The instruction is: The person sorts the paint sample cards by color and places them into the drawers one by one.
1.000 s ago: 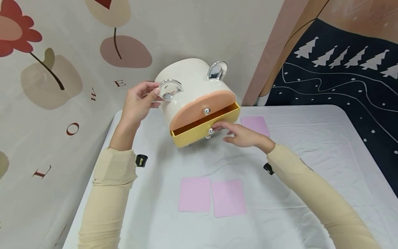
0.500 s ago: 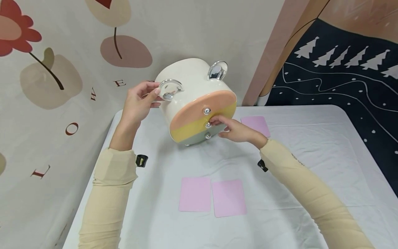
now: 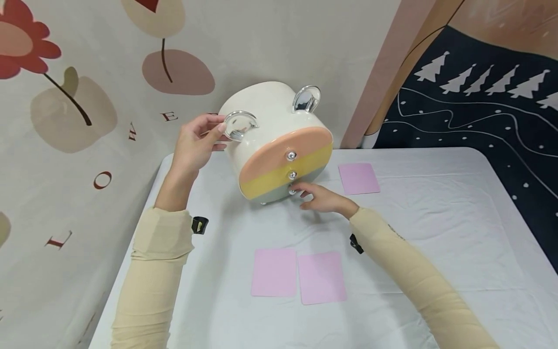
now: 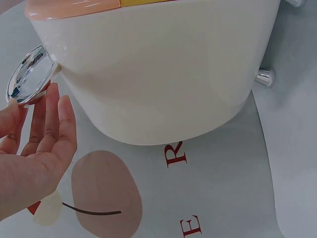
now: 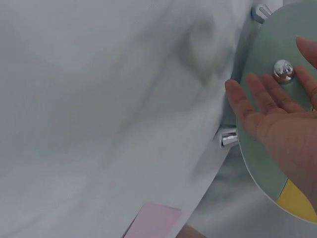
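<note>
A cream oval drawer box (image 3: 261, 106) with two silver ears stands at the back of the table. Its front has an orange drawer (image 3: 270, 155), a yellow drawer (image 3: 266, 182) and a grey-green drawer (image 3: 274, 195), all pushed in. My left hand (image 3: 193, 145) pinches the left silver ear (image 3: 240, 125) between thumb and fingers. At the lowest drawer, my right hand (image 3: 322, 198) has its fingers loosely extended, the index fingertip right at the round silver knob (image 5: 284, 70). The other fingers spread below that knob in the right wrist view.
Two pink cards (image 3: 273, 272) lie side by side on the white-covered table (image 3: 414, 232) in front of the box. Another pink card (image 3: 359, 178) lies to its right. A printed wall cloth (image 3: 340, 43) rises right behind the box.
The yellow drawer, pulled out a second ago, has slid back in. My right hand has moved from its front down to the lowest knob. The left hand has stayed at the ear.
</note>
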The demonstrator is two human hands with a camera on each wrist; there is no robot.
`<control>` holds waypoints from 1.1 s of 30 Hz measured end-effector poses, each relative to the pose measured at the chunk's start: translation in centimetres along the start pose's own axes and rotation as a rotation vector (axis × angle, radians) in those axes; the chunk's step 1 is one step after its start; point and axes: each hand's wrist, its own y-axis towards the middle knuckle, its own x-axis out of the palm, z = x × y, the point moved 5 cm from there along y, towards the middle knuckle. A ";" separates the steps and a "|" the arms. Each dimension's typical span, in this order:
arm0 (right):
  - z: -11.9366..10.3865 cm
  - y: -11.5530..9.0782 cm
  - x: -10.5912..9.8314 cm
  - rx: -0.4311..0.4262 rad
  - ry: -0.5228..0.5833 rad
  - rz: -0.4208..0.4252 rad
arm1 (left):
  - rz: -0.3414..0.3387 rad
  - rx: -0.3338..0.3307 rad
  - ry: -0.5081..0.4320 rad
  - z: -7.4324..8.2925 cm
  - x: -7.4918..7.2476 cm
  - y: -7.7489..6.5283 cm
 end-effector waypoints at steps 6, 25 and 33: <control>0.2 0.4 0.2 0.035 -0.014 0.014 | -0.002 -0.008 -0.040 0.0 0.0 0.0; 0.7 -5.5 1.4 -0.044 -0.052 -0.074 | -0.009 -0.010 -0.032 0.1 0.0 0.0; 0.5 -8.8 2.5 -0.101 -0.083 -0.120 | -0.004 -0.010 -0.013 -0.1 0.0 0.1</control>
